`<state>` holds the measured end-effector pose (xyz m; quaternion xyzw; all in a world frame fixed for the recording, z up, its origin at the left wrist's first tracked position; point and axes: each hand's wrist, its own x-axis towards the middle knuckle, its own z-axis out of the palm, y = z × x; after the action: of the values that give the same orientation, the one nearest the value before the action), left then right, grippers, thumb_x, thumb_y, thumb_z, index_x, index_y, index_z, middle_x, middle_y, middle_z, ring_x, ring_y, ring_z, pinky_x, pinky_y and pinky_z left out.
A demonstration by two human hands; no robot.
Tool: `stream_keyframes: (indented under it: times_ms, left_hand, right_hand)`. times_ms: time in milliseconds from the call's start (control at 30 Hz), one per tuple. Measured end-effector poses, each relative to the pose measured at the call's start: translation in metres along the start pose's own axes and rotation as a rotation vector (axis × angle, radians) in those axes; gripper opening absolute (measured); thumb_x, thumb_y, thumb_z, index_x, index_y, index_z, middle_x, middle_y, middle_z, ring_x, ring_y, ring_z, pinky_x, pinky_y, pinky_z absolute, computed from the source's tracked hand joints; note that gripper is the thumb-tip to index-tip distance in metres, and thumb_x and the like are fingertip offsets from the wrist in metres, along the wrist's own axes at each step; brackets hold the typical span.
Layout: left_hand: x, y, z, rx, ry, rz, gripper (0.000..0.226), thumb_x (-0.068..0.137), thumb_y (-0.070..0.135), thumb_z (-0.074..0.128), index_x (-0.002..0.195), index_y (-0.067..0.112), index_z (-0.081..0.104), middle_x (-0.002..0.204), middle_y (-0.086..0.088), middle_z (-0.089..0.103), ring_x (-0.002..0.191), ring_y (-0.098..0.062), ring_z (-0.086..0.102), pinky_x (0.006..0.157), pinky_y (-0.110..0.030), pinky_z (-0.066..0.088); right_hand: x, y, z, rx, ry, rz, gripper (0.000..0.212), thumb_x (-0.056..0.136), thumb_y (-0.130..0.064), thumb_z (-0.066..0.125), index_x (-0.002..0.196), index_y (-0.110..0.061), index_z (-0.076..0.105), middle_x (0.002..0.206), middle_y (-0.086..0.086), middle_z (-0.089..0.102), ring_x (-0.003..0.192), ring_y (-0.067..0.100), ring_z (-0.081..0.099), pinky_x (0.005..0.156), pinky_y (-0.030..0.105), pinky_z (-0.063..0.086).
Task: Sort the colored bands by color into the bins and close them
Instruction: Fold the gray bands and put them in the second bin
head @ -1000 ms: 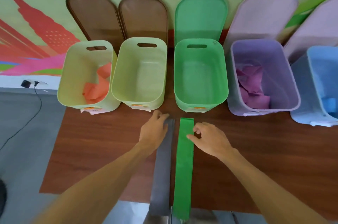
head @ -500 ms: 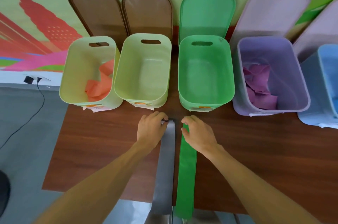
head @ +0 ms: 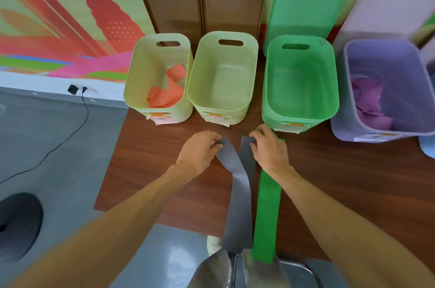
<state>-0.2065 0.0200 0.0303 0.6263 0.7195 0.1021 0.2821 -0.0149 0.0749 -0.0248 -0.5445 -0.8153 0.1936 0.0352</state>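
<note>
A grey band lies on the wooden table, its far end split into two layers. My left hand pinches the left layer and my right hand pinches the right one, pulling them apart. A green band lies flat beside it, partly under my right wrist. Behind stand open bins: a pale yellow-green bin holding orange bands, an empty pale bin, an empty green bin and a purple bin holding purple bands.
Two brown lids, a green lid and a pale purple lid lean on the wall behind the bins. A blue bin's corner shows at the right edge. The table's left edge drops to a grey floor with a cable.
My right hand left the green band and took the grey band's end. Both hands now spread the grey band's two layers apart. The view shifted left.
</note>
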Motion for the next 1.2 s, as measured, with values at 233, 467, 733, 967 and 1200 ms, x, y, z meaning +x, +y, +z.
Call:
stream_keyframes:
  times_ms: [233, 467, 733, 967, 1200]
  left_hand:
    - [-0.029, -0.007, -0.015, 0.06, 0.006, -0.041, 0.015, 0.094, 0.03, 0.05, 0.104, 0.02, 0.056, 0.1, -0.001, 0.065, 0.091, -0.026, 0.06, 0.077, -0.04, 0.05]
    - [-0.04, -0.007, -0.017, 0.014, 0.055, -0.04, 0.017, 0.092, 0.03, 0.054, 0.106, 0.022, 0.06, 0.096, 0.003, 0.066, 0.088, -0.021, 0.062, 0.076, -0.037, 0.052]
    - [-0.037, 0.001, -0.012, -0.157, 0.062, -0.08, 0.009, 0.089, 0.028, 0.059, 0.094, 0.023, 0.064, 0.08, 0.006, 0.061, 0.076, -0.015, 0.059, 0.07, -0.029, 0.048]
    - [-0.043, 0.022, -0.053, -0.504, -0.13, -0.083, 0.013, 0.087, 0.018, 0.065, 0.095, 0.008, 0.067, 0.079, -0.002, 0.061, 0.048, 0.001, 0.049, 0.049, -0.011, 0.041]
    - [-0.067, 0.037, -0.117, -0.397, -0.08, 0.048, 0.02, 0.078, 0.025, 0.076, 0.084, 0.007, 0.072, 0.067, 0.002, 0.063, 0.055, -0.005, 0.051, 0.051, -0.016, 0.04]
  right_hand:
    - [-0.005, -0.003, 0.018, -0.032, 0.018, 0.044, 0.039, 0.091, -0.026, 0.059, 0.127, -0.011, 0.057, 0.123, 0.004, 0.053, 0.111, 0.024, 0.053, 0.079, 0.038, 0.054]
    - [-0.025, -0.011, 0.027, -0.015, 0.077, 0.074, 0.041, 0.089, -0.019, 0.061, 0.129, -0.011, 0.055, 0.131, 0.003, 0.051, 0.113, 0.022, 0.055, 0.084, 0.035, 0.052]
    - [-0.021, -0.009, 0.018, 0.015, 0.148, 0.046, 0.01, 0.083, -0.014, 0.069, 0.09, -0.013, 0.062, 0.088, 0.003, 0.063, 0.083, 0.023, 0.06, 0.07, 0.035, 0.048]
    - [-0.034, -0.016, -0.033, 0.133, 0.076, -0.065, 0.012, 0.087, -0.013, 0.06, 0.096, -0.011, 0.067, 0.087, 0.001, 0.06, 0.091, 0.022, 0.054, 0.08, 0.034, 0.045]
    - [-0.071, -0.059, -0.131, 0.091, 0.094, -0.133, 0.01, 0.086, -0.018, 0.054, 0.078, -0.02, 0.059, 0.067, -0.007, 0.053, 0.065, 0.015, 0.052, 0.055, 0.027, 0.036]
